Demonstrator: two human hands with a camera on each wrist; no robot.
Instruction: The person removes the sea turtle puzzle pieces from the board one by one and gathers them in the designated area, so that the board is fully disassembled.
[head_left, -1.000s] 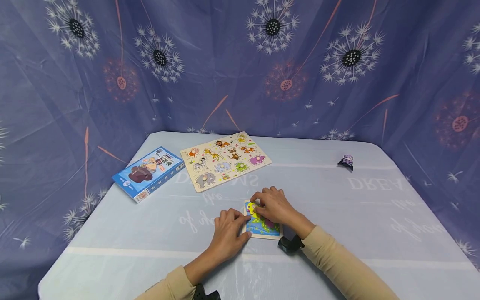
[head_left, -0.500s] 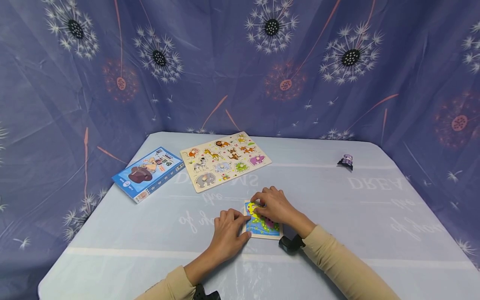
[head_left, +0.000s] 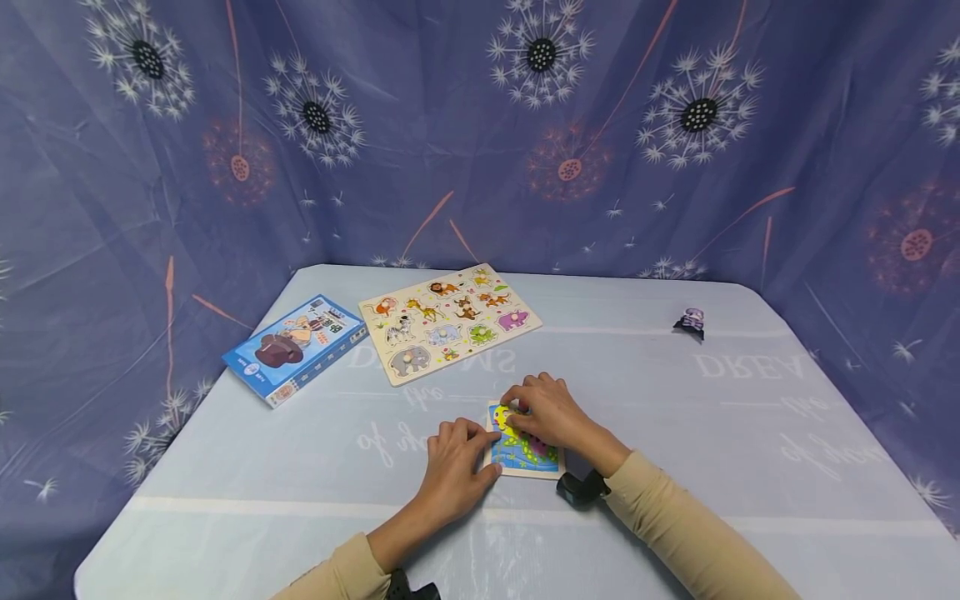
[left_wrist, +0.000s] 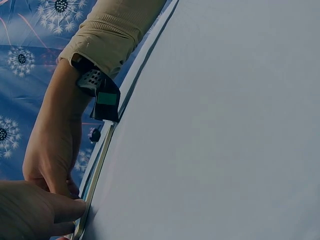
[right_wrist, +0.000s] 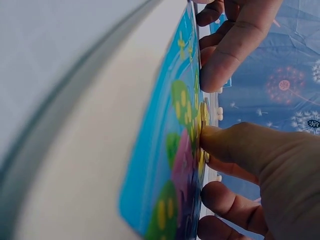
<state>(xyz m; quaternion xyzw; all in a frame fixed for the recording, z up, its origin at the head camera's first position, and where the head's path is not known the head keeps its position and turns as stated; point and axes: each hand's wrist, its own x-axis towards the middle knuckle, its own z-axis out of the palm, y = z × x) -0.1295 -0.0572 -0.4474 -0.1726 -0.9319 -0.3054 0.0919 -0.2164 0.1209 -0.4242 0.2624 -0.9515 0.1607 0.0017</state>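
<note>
A small wooden puzzle board (head_left: 517,461) with a blue, green and yellow picture lies flat on the table in front of me. My left hand (head_left: 456,468) holds it at the left edge, thumb at the near corner and index finger farther up, the other fingers bent. Over the upper part, my right hand (head_left: 551,414) pinches a yellow puzzle piece (right_wrist: 204,114) between thumb and index finger. That piece sits slightly raised from the picture in the right wrist view. The right hand covers part of the picture. In the left wrist view the board (left_wrist: 100,167) shows only edge-on.
A larger wooden animal peg puzzle (head_left: 450,325) lies behind the hands. Left of it is a blue box (head_left: 296,346) with printed pictures. Far right on the table (head_left: 637,492) sits a small purple and black object (head_left: 692,323). A dandelion-patterned curtain (head_left: 450,125) hangs behind.
</note>
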